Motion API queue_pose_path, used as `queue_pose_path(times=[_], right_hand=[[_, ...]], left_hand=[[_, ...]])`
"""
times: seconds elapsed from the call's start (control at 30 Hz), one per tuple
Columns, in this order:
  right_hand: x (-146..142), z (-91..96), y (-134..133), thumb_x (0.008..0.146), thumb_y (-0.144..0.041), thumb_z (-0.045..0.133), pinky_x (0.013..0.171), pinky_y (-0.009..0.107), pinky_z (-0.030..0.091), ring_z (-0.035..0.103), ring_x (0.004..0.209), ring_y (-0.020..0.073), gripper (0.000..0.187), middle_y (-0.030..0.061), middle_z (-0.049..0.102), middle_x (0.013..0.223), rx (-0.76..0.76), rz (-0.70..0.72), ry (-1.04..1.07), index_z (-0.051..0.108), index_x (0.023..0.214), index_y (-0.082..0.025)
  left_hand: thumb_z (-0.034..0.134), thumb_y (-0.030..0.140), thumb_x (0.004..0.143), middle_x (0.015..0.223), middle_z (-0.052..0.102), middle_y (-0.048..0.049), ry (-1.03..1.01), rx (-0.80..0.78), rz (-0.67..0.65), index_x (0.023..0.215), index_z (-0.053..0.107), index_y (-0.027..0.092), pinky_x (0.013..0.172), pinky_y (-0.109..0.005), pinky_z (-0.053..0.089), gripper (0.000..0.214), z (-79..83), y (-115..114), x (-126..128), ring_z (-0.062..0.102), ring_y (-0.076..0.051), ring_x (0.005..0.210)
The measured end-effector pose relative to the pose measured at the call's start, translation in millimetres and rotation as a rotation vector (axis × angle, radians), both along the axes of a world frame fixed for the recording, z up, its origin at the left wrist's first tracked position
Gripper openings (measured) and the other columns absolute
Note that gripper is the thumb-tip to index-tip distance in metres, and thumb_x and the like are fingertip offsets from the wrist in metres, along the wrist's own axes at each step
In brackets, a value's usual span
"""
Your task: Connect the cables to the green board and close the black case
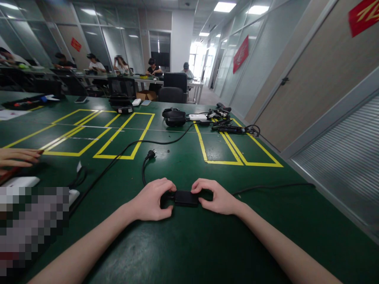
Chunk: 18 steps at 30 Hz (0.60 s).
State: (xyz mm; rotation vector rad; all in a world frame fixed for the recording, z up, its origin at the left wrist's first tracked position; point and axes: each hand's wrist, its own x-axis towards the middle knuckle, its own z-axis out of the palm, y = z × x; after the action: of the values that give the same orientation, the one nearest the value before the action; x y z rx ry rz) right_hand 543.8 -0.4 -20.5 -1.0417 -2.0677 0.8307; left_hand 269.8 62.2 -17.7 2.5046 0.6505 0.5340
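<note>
A black power adapter [186, 198] lies flat on the green table between my two hands. My left hand [155, 199] is at its left end, thumb and index finger curved and apart around the cord end. My right hand [217, 197] pinches the right end, index finger on the top edge and thumb at the side. A black plug [151, 154] with a short cord rests just beyond my left hand; that cord runs down behind the hand. Another thin black cable [275, 186] stretches right from behind my right hand.
Yellow tape rectangles [133, 157] mark the table [177, 244]. A long black cable [130, 146] crosses it. Farther back are a black headset [174, 117] and a heap of black gear [225, 124]. Another person's hand [19, 157] is at the left edge, near a blurred-out area.
</note>
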Motion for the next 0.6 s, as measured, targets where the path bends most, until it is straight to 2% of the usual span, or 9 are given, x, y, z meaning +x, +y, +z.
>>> queue_pose_path(times=[0.17, 0.27, 0.4, 0.6], right_hand=[[-1.2, -0.1, -2.4, 0.072, -0.013, 0.077, 0.087, 0.035, 0.052, 0.067, 0.096, 0.0213, 0.030, 0.0070, 0.068, 0.108, 0.092, 0.016, -0.126, 0.061, 0.097, -0.020], [-3.2, -4.0, -2.8, 0.069, -0.020, 0.086, 0.083, 0.034, 0.052, 0.066, 0.096, 0.0225, 0.041, 0.0074, 0.069, 0.108, 0.163, -0.010, -0.240, 0.058, 0.099, -0.021], [-7.7, -7.6, -3.4, 0.077, -0.023, 0.082, 0.079, 0.035, 0.052, 0.067, 0.088, 0.0230, 0.032, 0.0073, 0.072, 0.101, 0.244, -0.101, -0.350, 0.059, 0.100, -0.021], [-11.9, -5.2, -3.4, 0.091, -0.026, 0.069, 0.079, 0.037, 0.053, 0.068, 0.087, 0.0239, 0.020, 0.0099, 0.074, 0.101, 0.301, -0.129, -0.435, 0.064, 0.109, -0.017]], left_hand=[[0.075, 0.022, 0.076, 0.098, 0.068, -0.0031, 0.025, 0.004, 0.011, 0.100, 0.060, 0.021, 0.081, -0.033, 0.051, 0.028, -0.8, -1.4, 4.5, 0.065, -0.022, 0.089], [0.073, 0.021, 0.080, 0.096, 0.069, -0.0026, 0.022, 0.019, 0.017, 0.109, 0.063, 0.021, 0.081, -0.033, 0.051, 0.031, 0.0, -2.2, 6.7, 0.066, -0.021, 0.087], [0.072, 0.022, 0.084, 0.109, 0.072, -0.0068, 0.052, 0.113, 0.001, 0.124, 0.063, 0.020, 0.088, -0.038, 0.051, 0.041, -1.6, -3.4, 10.1, 0.067, -0.025, 0.099], [0.067, 0.030, 0.096, 0.106, 0.075, -0.0093, 0.094, 0.281, 0.021, 0.120, 0.066, 0.018, 0.088, -0.042, 0.047, 0.027, -7.1, -2.8, 13.9, 0.065, -0.027, 0.097]])
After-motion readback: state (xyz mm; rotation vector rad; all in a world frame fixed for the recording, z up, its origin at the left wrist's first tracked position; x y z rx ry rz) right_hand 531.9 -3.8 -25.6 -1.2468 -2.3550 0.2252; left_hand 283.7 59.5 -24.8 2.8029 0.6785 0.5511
